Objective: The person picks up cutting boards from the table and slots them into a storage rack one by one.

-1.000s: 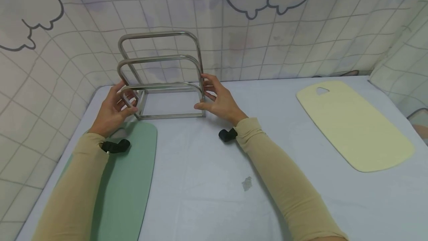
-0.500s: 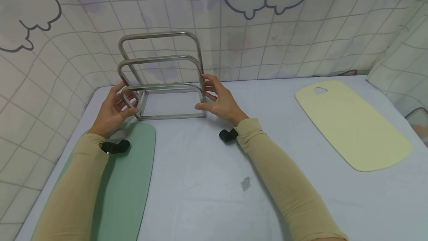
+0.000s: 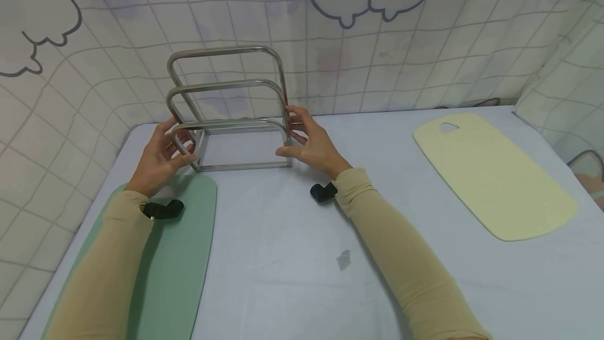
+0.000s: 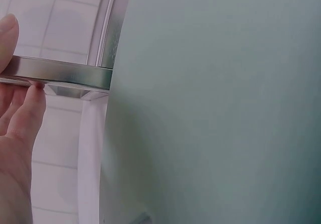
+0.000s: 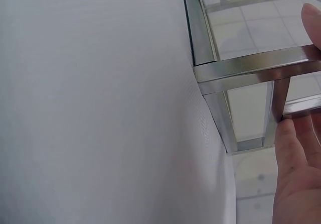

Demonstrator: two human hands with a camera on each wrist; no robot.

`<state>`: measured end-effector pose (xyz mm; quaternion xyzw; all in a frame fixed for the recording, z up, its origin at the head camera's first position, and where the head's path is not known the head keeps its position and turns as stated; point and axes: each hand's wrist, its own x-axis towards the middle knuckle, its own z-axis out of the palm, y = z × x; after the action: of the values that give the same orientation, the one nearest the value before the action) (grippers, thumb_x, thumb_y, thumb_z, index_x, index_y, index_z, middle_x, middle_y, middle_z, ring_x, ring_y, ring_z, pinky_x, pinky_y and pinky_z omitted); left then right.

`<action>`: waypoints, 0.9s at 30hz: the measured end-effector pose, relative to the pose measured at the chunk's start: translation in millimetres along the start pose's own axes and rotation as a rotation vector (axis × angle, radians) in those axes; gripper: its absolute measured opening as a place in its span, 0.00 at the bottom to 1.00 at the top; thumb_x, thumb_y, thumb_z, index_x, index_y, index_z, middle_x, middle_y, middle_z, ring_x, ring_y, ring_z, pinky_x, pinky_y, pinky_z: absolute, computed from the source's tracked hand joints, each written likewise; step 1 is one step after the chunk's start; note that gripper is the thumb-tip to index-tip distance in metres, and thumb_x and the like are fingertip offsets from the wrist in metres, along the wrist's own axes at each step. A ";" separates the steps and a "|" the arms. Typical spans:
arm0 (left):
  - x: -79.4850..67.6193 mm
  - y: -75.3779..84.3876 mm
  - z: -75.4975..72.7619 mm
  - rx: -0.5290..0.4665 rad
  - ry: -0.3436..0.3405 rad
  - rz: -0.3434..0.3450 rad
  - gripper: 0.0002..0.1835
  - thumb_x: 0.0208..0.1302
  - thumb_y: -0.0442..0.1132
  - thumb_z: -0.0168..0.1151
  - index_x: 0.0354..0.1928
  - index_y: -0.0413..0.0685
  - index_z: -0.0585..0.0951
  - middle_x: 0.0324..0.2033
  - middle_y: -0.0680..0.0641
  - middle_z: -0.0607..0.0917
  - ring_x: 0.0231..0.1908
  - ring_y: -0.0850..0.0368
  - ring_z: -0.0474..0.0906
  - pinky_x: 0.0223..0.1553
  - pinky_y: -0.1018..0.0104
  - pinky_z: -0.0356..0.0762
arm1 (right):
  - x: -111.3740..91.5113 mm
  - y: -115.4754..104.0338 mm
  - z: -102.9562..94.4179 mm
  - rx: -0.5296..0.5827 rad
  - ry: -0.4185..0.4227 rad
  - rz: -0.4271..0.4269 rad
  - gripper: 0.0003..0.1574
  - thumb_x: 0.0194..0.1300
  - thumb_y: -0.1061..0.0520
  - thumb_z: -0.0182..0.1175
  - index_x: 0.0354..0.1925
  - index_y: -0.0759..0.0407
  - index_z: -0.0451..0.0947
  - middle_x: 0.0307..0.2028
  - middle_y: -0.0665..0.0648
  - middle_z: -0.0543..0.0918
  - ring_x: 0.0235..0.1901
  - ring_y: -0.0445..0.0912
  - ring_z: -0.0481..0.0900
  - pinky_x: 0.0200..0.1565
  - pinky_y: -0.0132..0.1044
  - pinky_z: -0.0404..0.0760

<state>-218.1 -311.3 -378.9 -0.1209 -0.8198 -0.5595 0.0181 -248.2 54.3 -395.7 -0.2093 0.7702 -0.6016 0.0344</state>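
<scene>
Silver metal hoops form a rack (image 3: 222,86) toward the back left of the surface (image 3: 283,277); the left hand (image 3: 158,159) and right hand (image 3: 315,145) each grip one side between thumb and fingers. A green board (image 4: 215,103) fills most of the left wrist view, while the right wrist view shows the rack's squared corner. Only the head view shows the yellow board (image 3: 495,177) and a sleeve (image 3: 101,261) covering part of the green one.

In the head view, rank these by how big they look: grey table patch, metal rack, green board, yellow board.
1. Green board: largest outline, though partly behind a sleeve and cut off.
2. Yellow board and metal rack: too close to rank.
3. Grey table patch: smallest.
</scene>
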 end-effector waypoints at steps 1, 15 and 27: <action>0.0 -0.2 0.2 -0.005 -0.001 0.004 0.51 0.63 0.18 0.63 0.81 0.60 0.54 0.71 0.29 0.66 0.62 0.69 0.74 0.54 0.85 0.79 | -0.1 0.0 -0.2 -0.001 -0.001 0.000 0.61 0.54 0.57 0.80 0.77 0.40 0.56 0.68 0.58 0.70 0.72 0.52 0.73 0.73 0.40 0.73; -0.5 1.2 4.4 -0.027 -0.013 0.022 0.50 0.63 0.18 0.63 0.81 0.57 0.54 0.70 0.29 0.66 0.62 0.70 0.74 0.54 0.85 0.78 | -3.3 -0.1 -4.6 -0.008 -0.007 0.007 0.62 0.55 0.58 0.80 0.78 0.41 0.55 0.68 0.58 0.70 0.72 0.52 0.72 0.74 0.40 0.73; -0.3 2.7 11.4 -0.027 -0.016 0.035 0.49 0.64 0.18 0.63 0.81 0.56 0.55 0.68 0.33 0.69 0.61 0.70 0.74 0.55 0.85 0.78 | -8.0 1.6 -10.4 -0.008 0.000 0.024 0.62 0.54 0.57 0.80 0.78 0.40 0.55 0.69 0.57 0.70 0.72 0.51 0.72 0.74 0.39 0.72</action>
<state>-216.0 -299.9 -380.7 -0.1399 -0.8101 -0.5691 0.0195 -244.5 67.0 -395.9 -0.2003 0.7751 -0.5979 0.0408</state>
